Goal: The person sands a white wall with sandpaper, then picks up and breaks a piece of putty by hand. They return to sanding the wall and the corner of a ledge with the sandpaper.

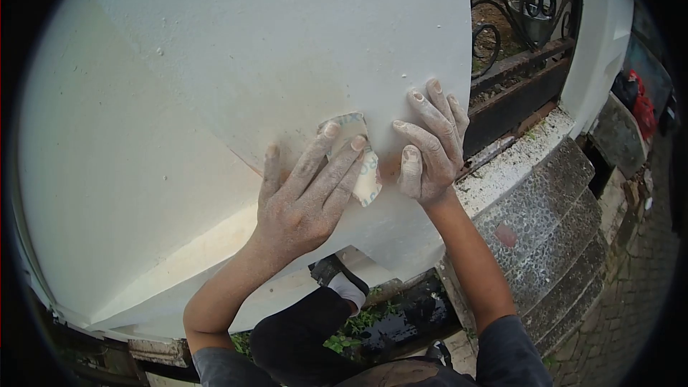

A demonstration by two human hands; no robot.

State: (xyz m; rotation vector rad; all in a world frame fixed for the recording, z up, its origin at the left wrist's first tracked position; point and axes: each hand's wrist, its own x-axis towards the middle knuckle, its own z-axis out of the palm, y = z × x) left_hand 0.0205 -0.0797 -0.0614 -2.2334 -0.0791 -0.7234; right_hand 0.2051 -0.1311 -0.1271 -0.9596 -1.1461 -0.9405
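Observation:
A white plastered pillar (236,50) fills most of the view. My left hand (304,190), dusted with white powder, presses a folded piece of sandpaper (367,175) flat against the pillar's lower face with its fingers spread over it. My right hand (430,143), also dusty, rests on the pillar's right corner edge with fingers bent against the surface, right beside the sandpaper. It holds nothing.
A black wrought-iron fence (527,21) runs behind the pillar on the right. Below it lies a pebble-textured stepped base (552,222). My knee (308,330) and small green weeds (351,330) are below. Paving stones (631,301) stretch at the right.

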